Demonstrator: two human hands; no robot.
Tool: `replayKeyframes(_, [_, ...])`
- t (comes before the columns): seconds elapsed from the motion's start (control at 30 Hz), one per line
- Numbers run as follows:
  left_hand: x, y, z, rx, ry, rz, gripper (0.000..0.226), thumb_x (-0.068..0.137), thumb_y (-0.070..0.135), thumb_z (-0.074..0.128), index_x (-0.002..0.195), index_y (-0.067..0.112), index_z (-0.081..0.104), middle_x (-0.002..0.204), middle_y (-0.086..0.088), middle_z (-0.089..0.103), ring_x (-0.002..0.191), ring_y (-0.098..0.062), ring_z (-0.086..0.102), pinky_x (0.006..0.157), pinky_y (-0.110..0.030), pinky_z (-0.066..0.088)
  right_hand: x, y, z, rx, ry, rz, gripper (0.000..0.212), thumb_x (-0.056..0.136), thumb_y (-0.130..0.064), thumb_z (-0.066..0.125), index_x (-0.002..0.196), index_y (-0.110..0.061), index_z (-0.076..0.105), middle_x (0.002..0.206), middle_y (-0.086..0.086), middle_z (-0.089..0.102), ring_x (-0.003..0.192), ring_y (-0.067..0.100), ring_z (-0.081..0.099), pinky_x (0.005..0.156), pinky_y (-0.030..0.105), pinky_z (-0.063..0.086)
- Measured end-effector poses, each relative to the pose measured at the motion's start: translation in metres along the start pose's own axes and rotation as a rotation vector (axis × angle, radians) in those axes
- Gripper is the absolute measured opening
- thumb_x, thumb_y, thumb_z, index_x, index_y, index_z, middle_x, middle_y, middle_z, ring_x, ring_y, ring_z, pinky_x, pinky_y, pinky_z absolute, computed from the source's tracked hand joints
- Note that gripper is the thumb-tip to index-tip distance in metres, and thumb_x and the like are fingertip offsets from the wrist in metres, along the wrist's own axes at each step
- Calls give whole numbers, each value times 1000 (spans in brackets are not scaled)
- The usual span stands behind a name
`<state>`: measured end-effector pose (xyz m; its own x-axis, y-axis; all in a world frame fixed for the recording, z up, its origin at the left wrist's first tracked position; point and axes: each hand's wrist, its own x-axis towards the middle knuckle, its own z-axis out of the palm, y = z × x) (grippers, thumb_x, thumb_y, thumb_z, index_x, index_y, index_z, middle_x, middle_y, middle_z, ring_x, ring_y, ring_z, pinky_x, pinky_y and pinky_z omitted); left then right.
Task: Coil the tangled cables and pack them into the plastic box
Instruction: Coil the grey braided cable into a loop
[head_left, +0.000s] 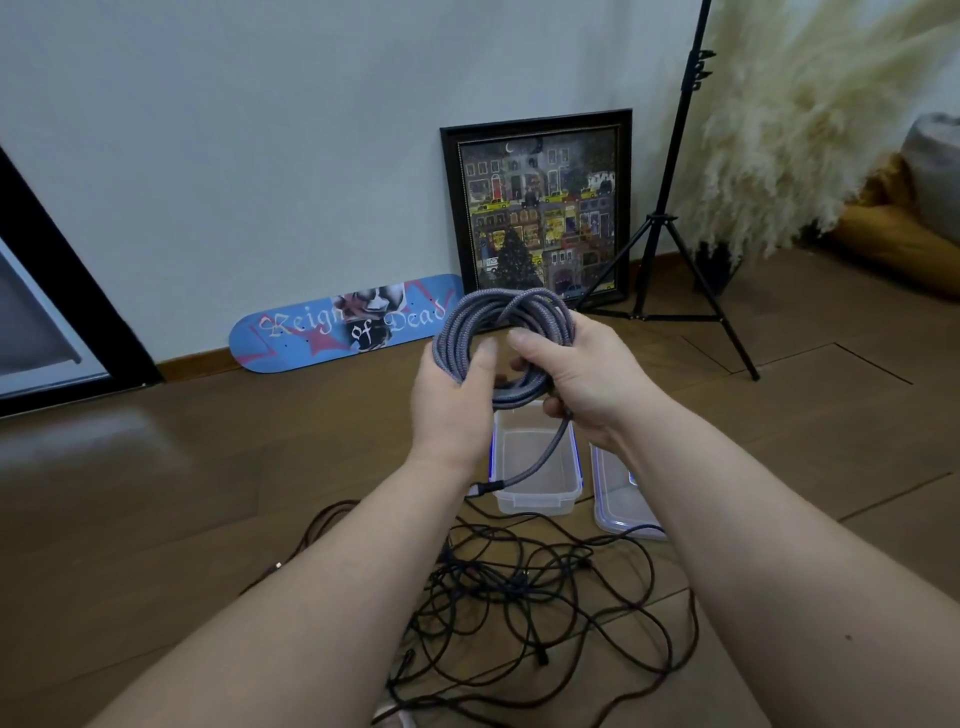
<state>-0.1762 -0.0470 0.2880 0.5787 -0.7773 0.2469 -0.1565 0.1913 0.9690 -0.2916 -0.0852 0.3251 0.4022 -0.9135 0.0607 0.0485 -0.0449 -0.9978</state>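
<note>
Both grips hold grey braided cable coil (506, 338) above open plastic box (535, 499): left hand (457, 395) at 9 o'clock, right hand (576, 374) at 3; soft, light, springy; pinch loops together

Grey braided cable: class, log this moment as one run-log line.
left hand: grips grey braided cable coil | right hand: grips coil | tail end: hanging over plastic box | black cables: tangled on floor

Wood plank floor (182, 467) meets a pale wall (260, 130). Against the wall lean a blue skateboard deck (311, 332) and a framed painting (540, 208). A black tripod stand (670, 218) stands beside pampas grass (805, 130).
</note>
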Motion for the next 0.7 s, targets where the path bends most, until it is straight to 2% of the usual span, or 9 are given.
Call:
replayKeyframes(0.07, [1, 3, -7, 5, -94, -70, 60, 66, 56, 70, 115, 23, 60, 105, 0, 70, 101, -24, 66, 93, -49, 54, 1, -2, -5, -29, -5, -4, 9, 93, -14, 63, 88, -22, 62, 74, 5, 56, 61, 13, 47, 42, 23, 29])
replayKeyframes(0.1, [4, 4, -11, -8, -125, -102, 62, 65, 53, 75, 116, 22, 59, 105, -1, 69, 101, -25, 66, 91, -49, 54, 2, -3, -8, -57, -15, 3, 7, 93, -14, 62, 89, -20, 62, 74, 7, 54, 58, 14, 44, 42, 24, 28])
replayKeyframes(0.17, [10, 10, -19, -61, -182, -143, 52, 77, 39, 78, 121, 19, 58, 107, 0, 68, 97, -21, 67, 87, -44, 56, 3, -3, -12, -137, -51, 24, 3, 94, -13, 60, 94, -16, 62, 73, 9, 51, 59, 18, 41, 40, 23, 27])
replayKeyframes(0.23, [13, 14, -25, -72, -262, -161, 37, 87, 31, 70, 119, 15, 60, 107, -1, 69, 95, -20, 68, 83, -39, 56, 3, -1, -13, -201, -112, 48, 4, 94, -13, 61, 96, -15, 63, 72, 9, 51, 63, 20, 43, 39, 23, 27])
replayKeyframes(0.33, [10, 12, -25, -11, -364, -159, 19, 92, 31, 65, 97, 12, 66, 87, -4, 68, 78, -21, 64, 82, -43, 54, 1, 0, -11, -241, -197, 92, 2, 93, -17, 64, 91, -17, 63, 73, 9, 52, 59, 19, 43, 40, 23, 27])
replayKeyframes(0.4, [8, 9, -24, -2, -339, -155, 19, 93, 30, 65, 84, 14, 64, 69, -1, 56, 61, -17, 54, 76, -48, 53, 1, 1, -12, -248, -209, 140, 5, 93, -19, 64, 89, -17, 61, 74, 8, 52, 50, 10, 42, 41, 22, 28])
replayKeyframes(0.47, [9, 7, -22, -16, -278, -138, 18, 92, 30, 66, 83, 14, 65, 66, 1, 54, 53, -12, 49, 75, -49, 55, 4, 2, -13, -236, -218, 177, 5, 93, -20, 64, 90, -16, 61, 72, 7, 53, 46, 7, 42, 40, 19, 30])
replayKeyframes(0.63, [9, 6, -23, 12, -246, -97, 13, 92, 32, 66, 89, 20, 68, 70, 5, 63, 52, -12, 54, 72, -52, 57, 7, 0, -15, -231, -242, 239, 7, 88, -8, 66, 88, -13, 61, 70, 8, 55, 46, 10, 44, 38, 18, 33])
replayKeyframes(0.7, [8, 6, -24, -5, -250, -103, 12, 93, 30, 64, 89, 19, 67, 78, -1, 66, 59, -15, 59, 68, -45, 55, 8, 0, -14, -252, -224, 231, 12, 84, -2, 66, 82, -12, 59, 67, 7, 53, 47, 11, 42, 38, 19, 33])
